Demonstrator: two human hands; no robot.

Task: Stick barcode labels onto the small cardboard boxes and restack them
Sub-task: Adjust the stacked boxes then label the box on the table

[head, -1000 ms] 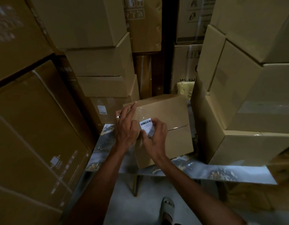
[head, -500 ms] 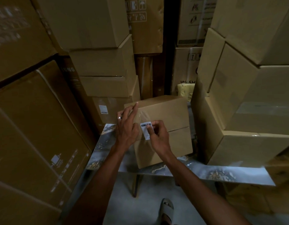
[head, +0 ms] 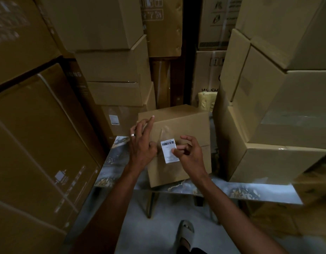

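A small cardboard box point(head: 186, 123) stands on a marble-patterned table point(head: 118, 154) in front of me. A white barcode label point(head: 168, 151) lies flat on its near face, barcode at the top. My left hand point(head: 142, 143) rests on the box's left corner with straight fingers, a ring on one finger. My right hand point(head: 191, 156) hovers at the label's right edge, thumb and forefinger tips touching it, the other fingers loosely curled and holding nothing.
Tall stacks of cardboard boxes close in on the right point(head: 277, 125) and at the back left point(head: 118, 70); one low box there point(head: 125, 121) carries a white label. A large flat carton point(head: 39, 134) leans on the left. My sandalled foot point(head: 185, 233) stands on the grey floor.
My right hand has let the label go down onto the box face and slid to its right edge; the whole label now shows. The left hand has stayed on the box.
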